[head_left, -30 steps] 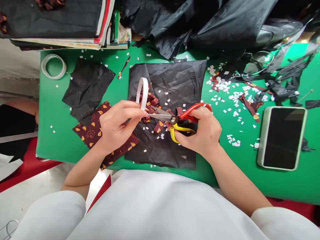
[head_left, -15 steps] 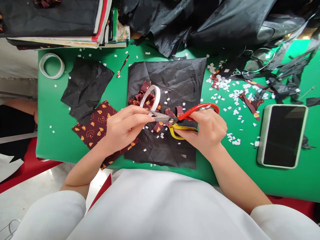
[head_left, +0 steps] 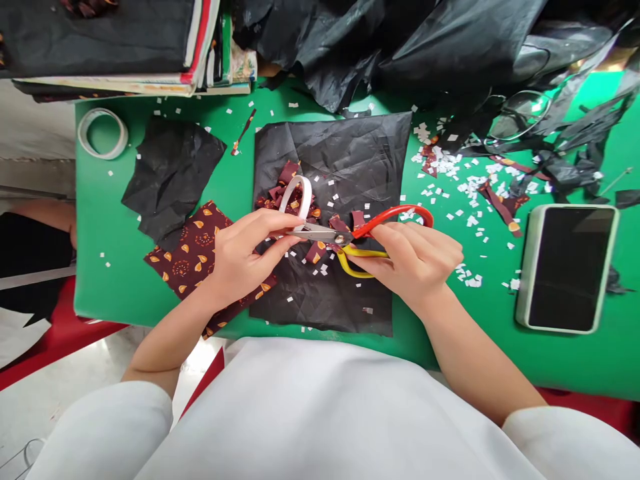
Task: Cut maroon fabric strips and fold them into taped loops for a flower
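Green worktop (head_left: 500, 353), seen from where I stand beside the seated person in white. Right hand (head_left: 420, 260): closed round red-and-yellow-handled scissors (head_left: 340, 238), thumb at the yellow loop, fingers at the red one. Blades nearly together, pointing left, tips at the other hand's fingertips.

Left hand (head_left: 245, 250): narrow pinch, thumb and fingers together at the near edge of a white tape roll (head_left: 306, 200), which stands tilted above them. I cannot tell whether a strip of tape lies between the blades; the fingers hide it.

Below both hands: a creased black sheet (head_left: 325, 307) bearing maroon cut pieces (head_left: 287, 173) and small white bits. Left of it, a maroon patterned cloth-like piece (head_left: 197, 247), partly under the left forearm, near a ragged black scrap (head_left: 173, 173). A second tape roll (head_left: 84, 139) lies near the far left corner.

Right side: white paper bits (head_left: 470, 190) scattered thickly, with a phone (head_left: 573, 267) nearer the person, screen dark. Stacked books (head_left: 120, 40) far left.
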A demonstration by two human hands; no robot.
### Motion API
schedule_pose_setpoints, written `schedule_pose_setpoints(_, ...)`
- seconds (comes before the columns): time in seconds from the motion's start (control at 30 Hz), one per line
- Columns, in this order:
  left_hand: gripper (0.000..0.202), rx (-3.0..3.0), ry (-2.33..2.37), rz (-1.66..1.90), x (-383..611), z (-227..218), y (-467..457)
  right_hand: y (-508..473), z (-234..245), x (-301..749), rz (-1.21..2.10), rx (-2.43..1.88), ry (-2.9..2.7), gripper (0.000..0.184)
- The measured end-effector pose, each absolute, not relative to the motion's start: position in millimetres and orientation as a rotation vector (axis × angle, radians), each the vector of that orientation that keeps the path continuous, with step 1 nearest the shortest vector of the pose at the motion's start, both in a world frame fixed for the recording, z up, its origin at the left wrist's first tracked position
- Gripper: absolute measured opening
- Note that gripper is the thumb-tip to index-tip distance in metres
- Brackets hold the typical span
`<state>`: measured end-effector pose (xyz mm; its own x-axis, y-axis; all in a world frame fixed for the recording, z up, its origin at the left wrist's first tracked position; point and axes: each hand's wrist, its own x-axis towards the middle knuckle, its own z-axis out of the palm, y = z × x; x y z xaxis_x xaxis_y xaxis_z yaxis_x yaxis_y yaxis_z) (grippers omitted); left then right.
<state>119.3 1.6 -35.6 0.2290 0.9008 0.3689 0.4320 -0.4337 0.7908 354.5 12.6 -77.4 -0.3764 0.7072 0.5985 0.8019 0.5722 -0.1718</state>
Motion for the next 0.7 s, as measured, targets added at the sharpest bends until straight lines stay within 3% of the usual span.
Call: schedule_pose_setpoints(0.7,0.017,2.033,1.227,1.161,120.3,-34.7,5.2,13.1,-72.8,358.4,-0.085,-1.186,-2.282,0.043)
